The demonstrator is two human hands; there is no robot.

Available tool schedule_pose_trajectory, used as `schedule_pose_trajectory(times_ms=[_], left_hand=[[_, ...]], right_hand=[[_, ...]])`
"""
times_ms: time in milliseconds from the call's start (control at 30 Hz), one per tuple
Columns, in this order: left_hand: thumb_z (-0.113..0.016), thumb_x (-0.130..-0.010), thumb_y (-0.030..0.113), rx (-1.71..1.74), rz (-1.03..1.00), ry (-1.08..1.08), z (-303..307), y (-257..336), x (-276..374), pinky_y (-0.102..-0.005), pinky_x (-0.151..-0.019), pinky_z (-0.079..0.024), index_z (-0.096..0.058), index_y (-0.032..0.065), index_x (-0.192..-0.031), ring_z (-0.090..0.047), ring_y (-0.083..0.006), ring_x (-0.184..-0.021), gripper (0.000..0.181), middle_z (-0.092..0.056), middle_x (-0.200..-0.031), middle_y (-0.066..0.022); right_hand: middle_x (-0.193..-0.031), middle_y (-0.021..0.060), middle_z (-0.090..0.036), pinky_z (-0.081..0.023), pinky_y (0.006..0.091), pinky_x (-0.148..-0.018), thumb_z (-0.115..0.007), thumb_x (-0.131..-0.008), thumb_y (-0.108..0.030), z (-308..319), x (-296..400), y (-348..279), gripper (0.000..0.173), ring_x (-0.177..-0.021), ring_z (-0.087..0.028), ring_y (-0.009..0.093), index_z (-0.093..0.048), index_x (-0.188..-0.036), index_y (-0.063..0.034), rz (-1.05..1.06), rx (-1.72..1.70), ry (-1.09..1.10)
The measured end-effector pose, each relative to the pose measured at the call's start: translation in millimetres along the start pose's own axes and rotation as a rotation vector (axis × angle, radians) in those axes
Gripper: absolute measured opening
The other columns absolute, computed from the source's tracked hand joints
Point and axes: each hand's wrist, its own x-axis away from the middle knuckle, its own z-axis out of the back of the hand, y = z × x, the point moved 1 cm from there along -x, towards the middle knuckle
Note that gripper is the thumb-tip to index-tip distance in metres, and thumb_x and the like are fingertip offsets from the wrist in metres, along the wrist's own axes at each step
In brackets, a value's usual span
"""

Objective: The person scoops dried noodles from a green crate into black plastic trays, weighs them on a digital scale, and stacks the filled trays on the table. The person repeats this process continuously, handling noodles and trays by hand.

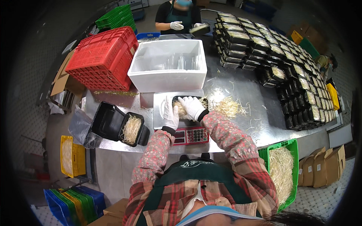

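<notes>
A black plastic tray [207, 102] of bean sprouts [178, 108] rests on the metal platform of a red digital scale [183, 136]. My left hand [170, 115], in a white glove, is stretched along the tray's left end, its fingers upright and its thumb against the sprouts. From the right, my gloved right hand [193, 108] lies over the sprouts; its palm side is hidden, so I cannot tell whether it grips any. Loose sprouts [228, 106] are heaped on the steel table just right of the scale. To the left, a black hinged container [109, 122] stands open with sprouts in its right half.
Beyond the scale stand a white foam box [167, 80] and stacked red crates [99, 59]. Packed trays [265, 42] are piled high on the right. Across the table, a gloved person [178, 21] holds a tray. A green crate of sprouts [294, 169] sits by my right side.
</notes>
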Motion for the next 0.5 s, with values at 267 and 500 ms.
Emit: schedule_pose_trajectory(times_ms=[267,500], left_hand=[[-0.046,-0.098,0.032,-0.367,-0.093,-0.313,-8,10,-12,-0.0466,-0.115,-0.028,-0.035,0.0082,-0.151,-0.041,-0.033,-0.138,0.059,-0.04,-0.153,-0.0157],[-0.051,-0.095,0.025,-0.369,-0.109,-0.196,-7,33,-9,-0.0474,-0.115,-0.028,-0.044,0.0094,-0.145,-0.04,-0.0348,-0.138,0.053,-0.046,-0.148,-0.0154]], right_hand=[[-0.144,0.0267,-0.044,-0.034,0.0456,-0.112,-0.081,-0.069,-0.049,-3,8,40,0.104,-0.134,-0.04,0.042,-0.032,-0.146,0.002,0.066,-0.495,-0.106],[-0.142,0.0217,-0.047,-0.037,0.0525,-0.107,-0.058,-0.088,-0.045,-20,24,24,0.071,-0.132,-0.043,0.04,-0.042,-0.141,-0.0013,0.111,-0.168,0.04]])
